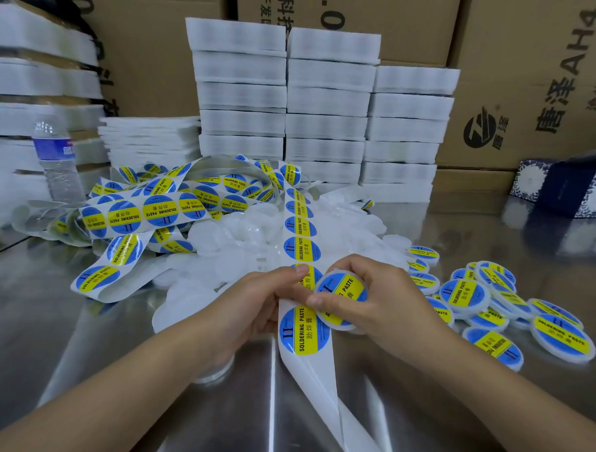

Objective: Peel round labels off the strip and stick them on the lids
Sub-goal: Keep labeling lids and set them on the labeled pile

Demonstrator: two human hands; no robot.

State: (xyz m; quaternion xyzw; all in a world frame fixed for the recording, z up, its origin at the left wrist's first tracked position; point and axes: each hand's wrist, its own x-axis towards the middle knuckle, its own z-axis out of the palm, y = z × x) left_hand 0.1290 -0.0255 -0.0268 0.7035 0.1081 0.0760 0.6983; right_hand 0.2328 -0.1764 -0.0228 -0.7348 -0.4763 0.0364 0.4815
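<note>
Strip (302, 232) was pinched by left hand (259, 302) at centre. Labelled lid (340, 299) was gripped by right hand (378, 301), touching strip. Bare lids (242, 235) heaped behind; finished lids (498, 306) piled right. Boxes (325, 98) stacked, contents hidden.

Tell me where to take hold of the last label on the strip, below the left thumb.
Probably at its near rim, coming from the near side: the label lies flat and thin, so only an edge can lift, and the strip below it is bare backing. The left hand steadies the strip just beyond.
</note>
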